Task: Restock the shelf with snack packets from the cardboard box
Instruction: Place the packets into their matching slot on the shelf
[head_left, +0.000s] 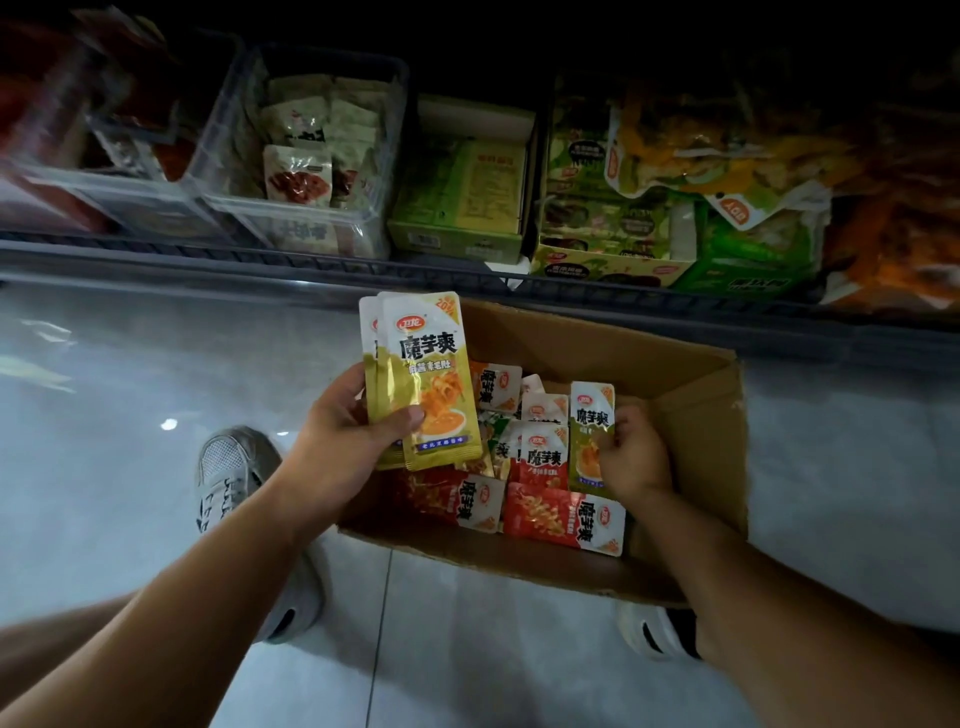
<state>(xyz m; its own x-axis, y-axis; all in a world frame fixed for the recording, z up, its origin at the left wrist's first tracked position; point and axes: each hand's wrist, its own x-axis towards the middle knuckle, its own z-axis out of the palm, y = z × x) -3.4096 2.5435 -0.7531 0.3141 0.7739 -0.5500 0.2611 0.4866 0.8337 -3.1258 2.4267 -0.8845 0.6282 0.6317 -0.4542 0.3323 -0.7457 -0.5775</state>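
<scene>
An open cardboard box (696, 395) sits on the floor below the shelf, holding several red, orange and yellow-green snack packets (561, 514). My left hand (343, 436) grips a small fanned stack of yellow-green packets (421, 374), held upright over the box's left edge. My right hand (631, 452) is inside the box, pinching one more yellow-green packet (592, 415) by its right edge and standing it upright. The shelf (260, 260) runs across the top of the view, dimly lit.
On the shelf stand clear plastic bins (311, 228) with packets, a green display carton (457, 239), a yellow-green carton (608, 265) and loose bags at the right. My grey shoes (234, 467) rest on the pale tiled floor beside the box.
</scene>
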